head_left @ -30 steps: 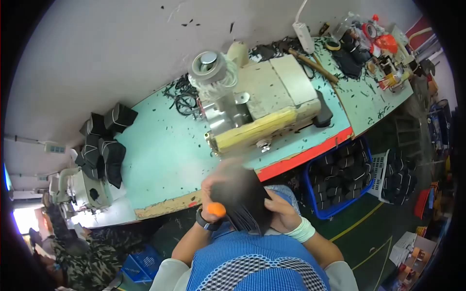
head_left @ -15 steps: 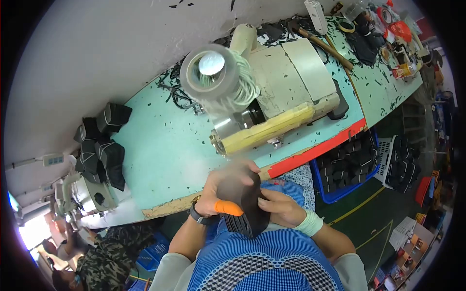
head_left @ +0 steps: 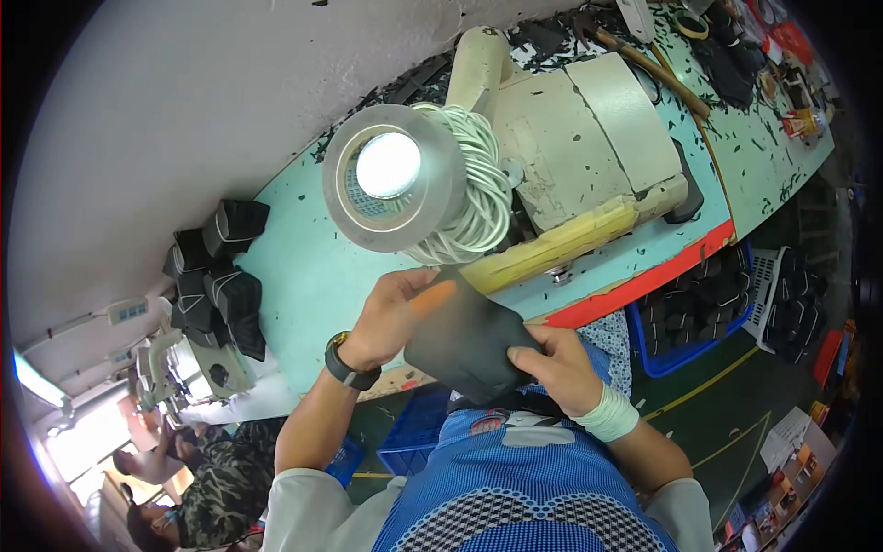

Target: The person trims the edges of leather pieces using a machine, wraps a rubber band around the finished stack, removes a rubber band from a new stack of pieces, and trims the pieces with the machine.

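A stack of thin black pieces [head_left: 474, 345], partly blurred, is held between my hands in front of the bench edge, its broad face turned up. My left hand [head_left: 391, 317] is closed on its left upper side, with a blurred orange finger cover lying over it. At the right edge my right hand [head_left: 556, 368] grips the stack, thumb on top and the other fingers partly hidden. Just beyond is a cream machine [head_left: 589, 129] with a yellow-wrapped front bar [head_left: 552, 247]. A lit round lamp [head_left: 388, 166] with coiled white cord [head_left: 478, 198] hangs before it.
Bundled black stacks [head_left: 221, 285] lie at the left of the pale green bench [head_left: 308, 267]. Below its red-taped edge stands a blue basket [head_left: 667, 366] of black bundles, beside a white basket [head_left: 765, 285]. A wooden-handled hammer [head_left: 658, 74] lies behind. A person in camouflage [head_left: 216, 488] sits left.
Both hands have lifted the stack forward, closer to the machine, and turned it so its broad face shows instead of its layered edge. The camera view has shifted slightly.
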`<state>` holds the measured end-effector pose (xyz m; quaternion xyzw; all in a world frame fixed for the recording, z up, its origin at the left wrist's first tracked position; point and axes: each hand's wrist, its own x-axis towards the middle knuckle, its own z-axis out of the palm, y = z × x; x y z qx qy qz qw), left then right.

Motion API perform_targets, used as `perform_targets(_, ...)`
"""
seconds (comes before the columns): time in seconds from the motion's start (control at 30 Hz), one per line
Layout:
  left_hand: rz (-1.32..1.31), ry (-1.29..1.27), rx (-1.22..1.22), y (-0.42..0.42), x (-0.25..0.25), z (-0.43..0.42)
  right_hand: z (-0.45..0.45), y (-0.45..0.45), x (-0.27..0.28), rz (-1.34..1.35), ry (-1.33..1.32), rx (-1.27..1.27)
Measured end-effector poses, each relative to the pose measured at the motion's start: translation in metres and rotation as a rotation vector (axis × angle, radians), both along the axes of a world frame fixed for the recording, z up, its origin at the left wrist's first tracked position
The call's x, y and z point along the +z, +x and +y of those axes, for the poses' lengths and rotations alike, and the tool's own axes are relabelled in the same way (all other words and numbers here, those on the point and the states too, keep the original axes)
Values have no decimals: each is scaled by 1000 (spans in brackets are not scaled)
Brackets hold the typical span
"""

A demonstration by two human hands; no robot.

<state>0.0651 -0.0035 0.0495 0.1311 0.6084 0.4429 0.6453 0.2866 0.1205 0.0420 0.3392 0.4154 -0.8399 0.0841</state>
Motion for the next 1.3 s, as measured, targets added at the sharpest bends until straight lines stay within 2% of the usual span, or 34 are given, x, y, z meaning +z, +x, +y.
perform_targets(0.03, -105, -48, 90, -2, -2, -1, 0, -1, 0, 3, -5, -3)
perform_targets(0.07, -103, -52, 85, -5, 0, -1, 0, -1, 0, -26, -80, -77)
perform_targets(0.13, -147, 94, -8, -4, 9, 2, -5, -1, -3, -61, -161, -156)
perform_targets(0.2, -106, 38, -11, -8, 5, 3, -15, -5, -8, -44, -188, -207)
perform_targets(0.27, 49, -161, -90, -16, -4, 1, -17, -8, -8, -50, -213, -214)
perform_targets(0.37, 63, -220, -97, -18, 9, 12, -13, -11, -6, -63, -219, -255)
perform_targets(0.5, 98, -243, -88, -17, -6, 8, -13, -4, -16, -114, -141, -325)
perform_targets(0.57, -112, -41, -101, -21, -13, 1, -11, -4, -10, -94, -149, -348)
perform_targets(0.6, -113, -41, -112, -22, -18, 0, -9, -5, -6, -71, -157, -365)
perform_targets(0.67, -81, 60, -118, -24, -23, -4, -9, -5, -2, -86, -144, -350)
perform_targets(0.7, 42, 43, -59, -20, -20, 5, -10, -6, -2, -96, -134, -323)
perform_targets(0.73, 50, 38, -55, -20, -22, 7, -12, -8, -2, -90, -140, -317)
perform_targets(0.8, 284, 95, -99, -22, -24, 9, -13, -11, -2, -42, -127, -407)
perform_targets(0.9, -53, 126, 15, -22, -15, 6, -10, -9, 2, -29, -134, -481)
perform_targets(0.93, -68, 34, 67, -21, -12, 8, -10, -9, 2, -30, -133, -481)
perform_targets(1.0, 256, 51, -169, -27, -16, 15, -14, -11, 0, -16, -162, -487)
perform_targets(1.03, 278, 65, -85, -23, -16, 19, -15, -12, 1, -10, -168, -478)
perform_targets(1.1, 288, 73, -127, -26, -12, 21, -14, -14, 4, 18, -29, -506)
perform_targets(1.13, 40, 88, -73, -30, -6, 16, -12, -14, 6, 15, -19, -520)
perform_targets(1.2, 98, 202, -231, -30, 8, 24, -12, -11, 3, 21, -41, -533)
perform_targets(1.23, 251, 36, -298, -31, -7, 20, -14, -12, 1, 23, -54, -537)
perform_targets(1.3, 366, 63, -174, -27, -22, 25, -16, -17, 4, 31, -83, -544)
